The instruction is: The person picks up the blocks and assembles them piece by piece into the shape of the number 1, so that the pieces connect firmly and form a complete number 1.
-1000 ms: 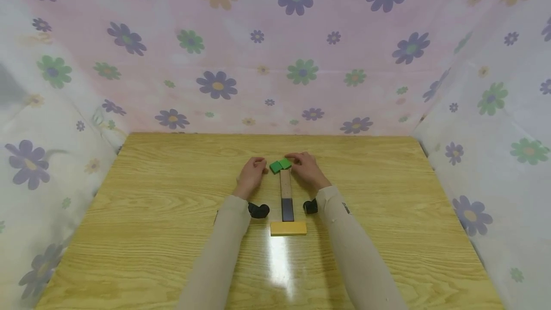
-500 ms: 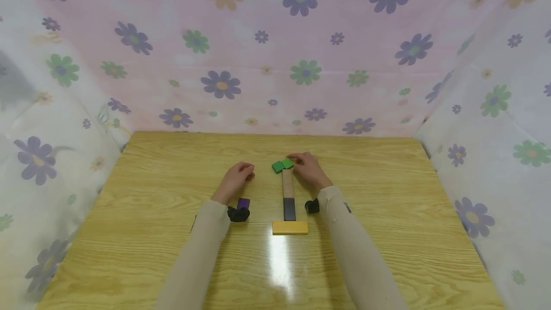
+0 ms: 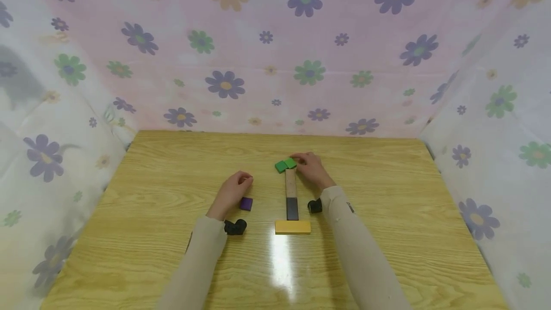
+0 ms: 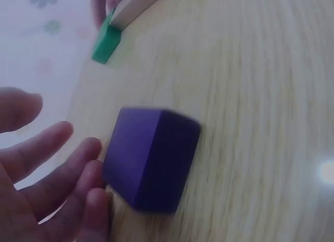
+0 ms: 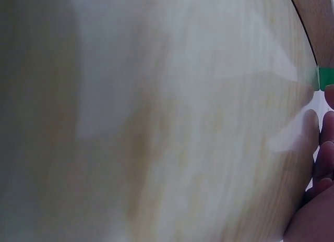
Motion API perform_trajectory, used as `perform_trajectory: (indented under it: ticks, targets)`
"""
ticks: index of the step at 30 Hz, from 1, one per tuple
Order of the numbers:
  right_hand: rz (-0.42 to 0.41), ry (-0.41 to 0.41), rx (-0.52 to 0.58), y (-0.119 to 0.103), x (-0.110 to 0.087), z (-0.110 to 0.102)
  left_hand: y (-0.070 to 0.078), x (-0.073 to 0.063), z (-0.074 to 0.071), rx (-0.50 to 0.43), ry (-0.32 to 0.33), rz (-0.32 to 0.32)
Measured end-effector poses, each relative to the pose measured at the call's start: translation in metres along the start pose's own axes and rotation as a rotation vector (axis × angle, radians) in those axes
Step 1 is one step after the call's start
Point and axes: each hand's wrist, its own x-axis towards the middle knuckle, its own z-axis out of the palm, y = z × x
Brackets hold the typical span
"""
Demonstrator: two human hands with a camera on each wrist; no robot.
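My left hand (image 3: 234, 189) hovers just beyond a purple square block (image 3: 246, 204); in the left wrist view its loosely bent fingers (image 4: 78, 164) lie beside that block (image 4: 151, 158), not around it. At the far end of a row of blocks, my right hand (image 3: 313, 169) pinches the right-hand light green block (image 3: 290, 162) between index finger and thumb. A darker green block (image 3: 281, 166) sits against its left side. Below them runs a natural wood block (image 3: 291, 183), then a black one (image 3: 292, 208). A yellow block (image 3: 292, 227) lies crosswise at the near end.
Everything lies on a wood-grain table (image 3: 379, 252). A flowered cloth (image 3: 258, 51) hangs behind it and along both sides. Black wrist cameras jut inward from both sleeves, the left one (image 3: 235, 227) close to the purple block.
My left hand has moved away from the green blocks, left and toward me, bringing the purple block into sight. The right hand keeps its place at the green blocks. The head view has shifted slightly.
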Motion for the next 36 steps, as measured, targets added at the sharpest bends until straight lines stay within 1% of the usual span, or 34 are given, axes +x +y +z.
perform_trajectory:
  ticks: [3, 8, 13, 15, 17, 19, 22, 24, 26, 32, 36]
  targets:
    - [0.005, -0.001, 0.012, -0.001, 0.0, 0.0, -0.001, -0.007, -0.002, 0.05, 0.014, -0.001]
    - [0.005, 0.004, 0.001, -0.001, -0.001, 0.0, -0.004, -0.02, -0.003, 0.138, 0.049, 0.029]
    - [0.012, 0.006, -0.001, 0.001, -0.001, 0.001, -0.011, -0.034, -0.004, 0.185, 0.093, 0.048]
    - [0.014, 0.006, -0.003, 0.001, -0.001, 0.001, -0.013, -0.039, -0.005, 0.214, 0.086, 0.063]
    - [0.013, 0.008, -0.005, 0.0, -0.001, 0.001, -0.014, -0.043, -0.006, 0.247, 0.054, 0.085]
    - [0.019, 0.011, -0.004, 0.0, 0.0, 0.002, -0.015, -0.046, -0.006, 0.253, 0.01, 0.096]
    - [0.025, 0.011, -0.003, 0.0, 0.0, 0.002, -0.015, -0.049, -0.004, 0.225, -0.041, 0.07]
    - [0.029, 0.01, -0.008, -0.001, 0.0, 0.002, -0.015, -0.05, -0.003, 0.205, -0.049, 0.054]
    - [0.025, 0.014, -0.015, -0.001, 0.0, 0.002, -0.015, -0.051, -0.001, 0.201, -0.043, 0.049]
    - [-0.007, 0.031, -0.035, 0.0, 0.001, 0.002, -0.015, -0.049, 0.001, 0.231, -0.008, 0.064]
    - [-0.018, 0.029, -0.033, 0.001, 0.0, 0.001, -0.015, -0.049, 0.002, 0.238, 0.0, 0.059]
